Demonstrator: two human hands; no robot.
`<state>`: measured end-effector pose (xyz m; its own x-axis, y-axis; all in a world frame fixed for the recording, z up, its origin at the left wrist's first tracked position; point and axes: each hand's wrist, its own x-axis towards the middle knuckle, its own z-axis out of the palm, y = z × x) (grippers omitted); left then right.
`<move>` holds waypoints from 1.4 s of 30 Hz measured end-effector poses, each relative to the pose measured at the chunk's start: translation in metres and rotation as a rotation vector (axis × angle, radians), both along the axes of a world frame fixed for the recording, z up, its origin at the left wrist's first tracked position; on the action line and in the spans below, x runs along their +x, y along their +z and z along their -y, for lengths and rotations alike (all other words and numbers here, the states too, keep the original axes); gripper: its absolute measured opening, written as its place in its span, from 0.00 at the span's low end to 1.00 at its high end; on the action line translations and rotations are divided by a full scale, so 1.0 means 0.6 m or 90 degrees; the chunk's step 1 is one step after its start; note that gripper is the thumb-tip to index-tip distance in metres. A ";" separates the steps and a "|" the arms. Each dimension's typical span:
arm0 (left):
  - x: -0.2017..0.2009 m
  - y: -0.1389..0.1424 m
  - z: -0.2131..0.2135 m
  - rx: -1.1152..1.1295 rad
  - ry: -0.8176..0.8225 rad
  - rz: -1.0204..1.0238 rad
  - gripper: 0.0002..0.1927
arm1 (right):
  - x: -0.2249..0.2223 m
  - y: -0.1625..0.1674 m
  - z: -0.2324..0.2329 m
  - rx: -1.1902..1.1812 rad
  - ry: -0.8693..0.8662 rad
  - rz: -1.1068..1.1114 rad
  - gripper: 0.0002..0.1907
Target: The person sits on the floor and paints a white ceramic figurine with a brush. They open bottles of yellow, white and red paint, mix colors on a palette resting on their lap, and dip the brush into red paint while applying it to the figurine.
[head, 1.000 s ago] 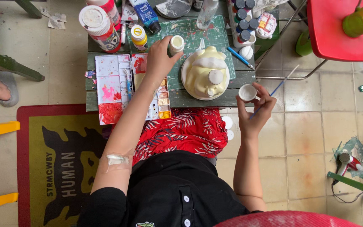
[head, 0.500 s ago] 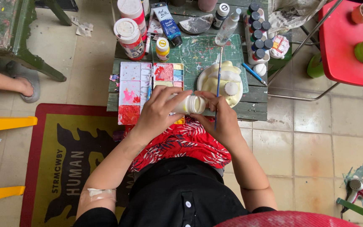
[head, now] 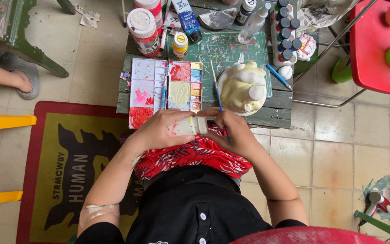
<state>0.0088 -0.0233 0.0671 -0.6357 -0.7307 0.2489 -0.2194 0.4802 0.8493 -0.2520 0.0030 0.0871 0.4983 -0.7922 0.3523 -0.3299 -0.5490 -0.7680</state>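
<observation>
Hands are meeting just in front of the low table point(head: 276, 115), above the lap. Left hand point(head: 161, 131) is wrapping its fingers around a small pale bottle point(head: 188, 126), holding it on its side. Right hand point(head: 231, 131) is closing on the bottle's cap end while also pinching a thin paintbrush point(head: 217, 97), which is pointing up over the table. Just beyond, a paint palette point(head: 165, 88) is lying beside a cream figurine point(head: 242, 88) on a green cutting mat point(head: 224, 52).
</observation>
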 end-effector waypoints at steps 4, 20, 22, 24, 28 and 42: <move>0.004 -0.052 0.016 0.405 -0.128 -0.113 0.24 | -0.001 0.009 0.009 -0.047 0.067 0.011 0.24; -0.009 -0.103 0.010 0.712 -0.183 -0.238 0.28 | -0.012 0.027 0.017 0.014 0.065 -0.025 0.29; -0.013 -0.112 0.007 0.776 -0.166 -0.298 0.28 | -0.013 0.027 0.020 0.024 0.077 -0.009 0.28; -0.014 -0.124 0.007 0.781 -0.146 -0.303 0.28 | -0.013 0.026 0.023 0.001 0.085 -0.006 0.26; -0.021 -0.148 0.007 1.001 -0.234 -0.432 0.28 | -0.016 0.024 0.024 -0.075 0.137 0.023 0.20; -0.033 -0.031 -0.026 -0.037 0.085 0.010 0.30 | -0.018 0.033 0.036 0.085 0.052 -0.088 0.26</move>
<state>-0.0112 -0.0075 0.0484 -0.5382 -0.7936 0.2836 -0.2974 0.4937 0.8172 -0.2627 -0.0184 0.1068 0.5986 -0.7827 0.1702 -0.3958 -0.4738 -0.7867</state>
